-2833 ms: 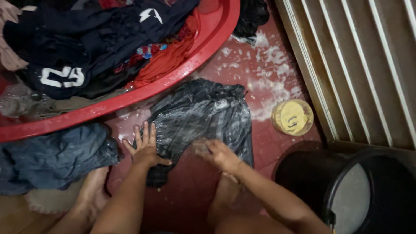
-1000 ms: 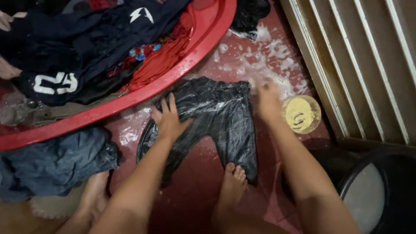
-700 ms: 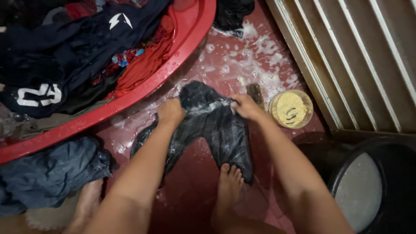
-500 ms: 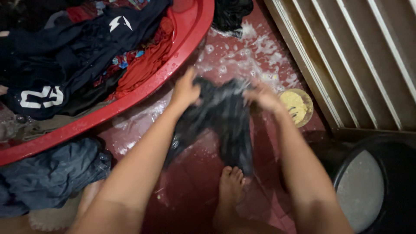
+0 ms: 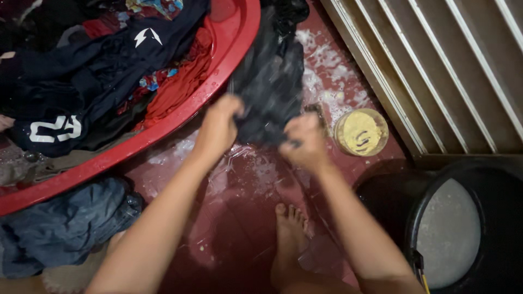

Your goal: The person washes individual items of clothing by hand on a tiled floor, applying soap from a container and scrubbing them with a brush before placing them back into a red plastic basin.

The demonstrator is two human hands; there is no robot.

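Both hands closed on the dark wet garment (image 5: pixel 269 81), left hand (image 5: pixel 218 128) and right hand (image 5: pixel 304 142) with fingers clenched on its near edge, cloth lifted off the soapy red floor (image 5: pixel 239 190) and blurred beside the red basin (image 5: pixel 163 128). Judging by the suds, soaping well under way. Left to wash: basin's heap, blue bundle (image 5: pixel 65 223).

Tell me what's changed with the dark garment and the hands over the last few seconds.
The dark checked garment, earlier spread flat on the wet red floor, is now lifted and flung away from the person. The left hand, which pressed it down, and the right hand, which had been scrubbing, then reaching toward the yellow soap tub, each closed a grip on it. The red basin, the soap tub and the black bucket stayed put.
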